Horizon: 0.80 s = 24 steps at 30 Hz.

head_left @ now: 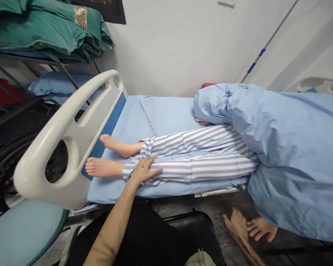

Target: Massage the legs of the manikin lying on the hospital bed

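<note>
A patient mannequin (pixel 199 162) lies on a hospital bed, wearing blue-and-white striped pyjama trousers, with its bare feet (pixel 105 167) towards the white bed end. A blue cloth cover (pixel 274 136) hides its upper body and hangs over the near bed edge. My left hand (pixel 144 170) rests flat on the mannequin's lower leg, fingers apart, holding nothing. Below the cover, the mannequin's hand (pixel 262 228) hangs out. Right beside it is a motion-blurred shape that seems to be my right hand (pixel 237 231). Its fingers cannot be made out.
A white plastic bed end panel (pixel 72 129) stands at the left. Beyond it are a metal rack with folded green fabric (pixel 44 31) and a blue pillow (pixel 58 87). A black wheel (pixel 5 173), a blue padded seat (pixel 22 236) and a black chair back (pixel 194 229) sit nearby.
</note>
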Motion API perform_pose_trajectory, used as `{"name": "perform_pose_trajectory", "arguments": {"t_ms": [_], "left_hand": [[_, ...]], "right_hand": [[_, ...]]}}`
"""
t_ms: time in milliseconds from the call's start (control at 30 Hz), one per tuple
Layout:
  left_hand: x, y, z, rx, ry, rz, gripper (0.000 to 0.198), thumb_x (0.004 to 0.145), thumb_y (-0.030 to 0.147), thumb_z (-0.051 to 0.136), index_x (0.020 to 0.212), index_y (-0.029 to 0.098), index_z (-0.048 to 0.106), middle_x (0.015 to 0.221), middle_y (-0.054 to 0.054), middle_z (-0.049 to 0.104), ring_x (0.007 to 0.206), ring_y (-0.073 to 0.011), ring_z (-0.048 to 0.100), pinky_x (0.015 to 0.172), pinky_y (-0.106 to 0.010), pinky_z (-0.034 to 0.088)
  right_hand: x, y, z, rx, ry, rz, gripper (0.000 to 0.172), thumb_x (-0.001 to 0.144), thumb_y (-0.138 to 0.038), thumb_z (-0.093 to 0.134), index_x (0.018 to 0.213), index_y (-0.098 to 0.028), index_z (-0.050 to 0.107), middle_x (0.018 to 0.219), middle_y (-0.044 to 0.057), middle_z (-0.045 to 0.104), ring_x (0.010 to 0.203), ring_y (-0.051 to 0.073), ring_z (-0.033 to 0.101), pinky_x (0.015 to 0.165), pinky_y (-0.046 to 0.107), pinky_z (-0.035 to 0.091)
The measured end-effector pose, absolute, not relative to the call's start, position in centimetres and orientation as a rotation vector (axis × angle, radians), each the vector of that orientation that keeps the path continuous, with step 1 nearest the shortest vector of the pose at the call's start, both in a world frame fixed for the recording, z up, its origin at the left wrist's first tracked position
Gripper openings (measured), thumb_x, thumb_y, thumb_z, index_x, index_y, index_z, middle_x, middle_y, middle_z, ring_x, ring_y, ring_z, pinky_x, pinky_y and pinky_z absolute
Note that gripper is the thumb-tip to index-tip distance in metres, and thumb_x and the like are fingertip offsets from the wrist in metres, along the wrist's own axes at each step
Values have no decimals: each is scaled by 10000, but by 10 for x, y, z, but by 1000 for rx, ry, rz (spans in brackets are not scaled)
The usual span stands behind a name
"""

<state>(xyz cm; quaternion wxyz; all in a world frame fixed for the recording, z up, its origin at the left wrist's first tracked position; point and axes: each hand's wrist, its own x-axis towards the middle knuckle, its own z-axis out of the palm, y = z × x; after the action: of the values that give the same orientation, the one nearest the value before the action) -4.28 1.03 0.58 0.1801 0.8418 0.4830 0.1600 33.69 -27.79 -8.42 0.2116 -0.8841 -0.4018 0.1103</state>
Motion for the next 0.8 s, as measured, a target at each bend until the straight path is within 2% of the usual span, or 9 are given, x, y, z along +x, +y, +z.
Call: {"name": "perform_pose_trajectory", "arguments": {"t_ms": [33, 67, 133, 167, 333, 500, 600, 700, 800], "left_hand": [[-48, 14, 4, 2314, 1394, 541, 481, 831, 523, 460, 1209, 237, 542, 1178, -60, 594, 1113, -222, 523, 975, -353, 392], [-54, 18, 2, 2254, 1441, 621, 427, 858, 491, 424, 1163, 229, 569, 1165, -60, 603, 1109, -213, 527, 982, -348, 393], [-65, 27, -1, 2137, 1597, 744, 381, 862, 440, 429, 1105, 196, 593, 1150, -79, 611, 1107, -217, 532, 989, -350, 393], [-69, 31, -3, 2075, 1689, 780, 377, 847, 417, 457, 1107, 177, 588, 1146, -94, 613, 1105, -224, 536, 983, -353, 397], [-62, 59, -8, 1784, 1922, 652, 414, 782, 372, 533, 1104, 113, 566, 1103, -150, 635, 1049, -257, 578, 895, -342, 430], [-51, 81, -9, 1669, 1937, 502, 308, 753, 341, 561, 981, 134, 577, 1009, -144, 659, 978, -258, 605, 782, -308, 432], [-67, 78, -2, 1637, 2068, 682, 196, 789, 256, 489, 951, 178, 566, 944, -106, 668, 921, -236, 616, 759, -300, 420], [-85, 67, 10, 1611, 2225, 917, 214, 812, 242, 447, 991, 186, 550, 927, -94, 658, 872, -228, 610, 747, -305, 416], [-91, 56, 21, 1674, 2387, 1040, 266, 806, 227, 445, 1041, 166, 553, 961, -114, 636, 931, -253, 576, 786, -333, 413]], "right_hand": [[317, -266, -84, -2348, -1184, 398, 138, 592, -390, 524, 689, -325, 597, 853, 158, 664, 888, 398, 642, 799, 569, 455], [295, -252, -80, -2227, -1245, 582, 174, 615, -364, 523, 759, -346, 618, 867, 125, 676, 885, 355, 656, 791, 512, 494], [248, -216, -61, -1942, -1405, 909, 208, 707, -337, 496, 867, -354, 627, 816, 71, 685, 799, 283, 675, 735, 431, 534], [225, -193, -46, -1798, -1532, 928, 200, 755, -321, 483, 893, -333, 626, 808, 61, 680, 791, 256, 669, 750, 407, 528], [138, -61, 28, -1314, -1920, 667, 171, 804, -238, 492, 907, -195, 622, 813, 40, 649, 755, 151, 604, 726, 277, 481], [91, 34, 37, -1319, -2101, 485, 223, 794, -212, 504, 989, -158, 599, 946, 65, 634, 919, 173, 558, 841, 300, 440], [74, 61, 28, -1393, -2189, 346, 331, 801, -217, 499, 1116, -131, 558, 1104, 109, 589, 1050, 206, 498, 943, 346, 392], [56, 80, 25, -1421, -2315, 216, 407, 814, -246, 498, 1201, -122, 517, 1204, 130, 537, 1138, 232, 432, 997, 369, 344], [32, 97, 25, -1434, -2436, 165, 503, 822, -317, 513, 1288, -142, 444, 1268, 136, 501, 1185, 263, 402, 990, 405, 333]]}}
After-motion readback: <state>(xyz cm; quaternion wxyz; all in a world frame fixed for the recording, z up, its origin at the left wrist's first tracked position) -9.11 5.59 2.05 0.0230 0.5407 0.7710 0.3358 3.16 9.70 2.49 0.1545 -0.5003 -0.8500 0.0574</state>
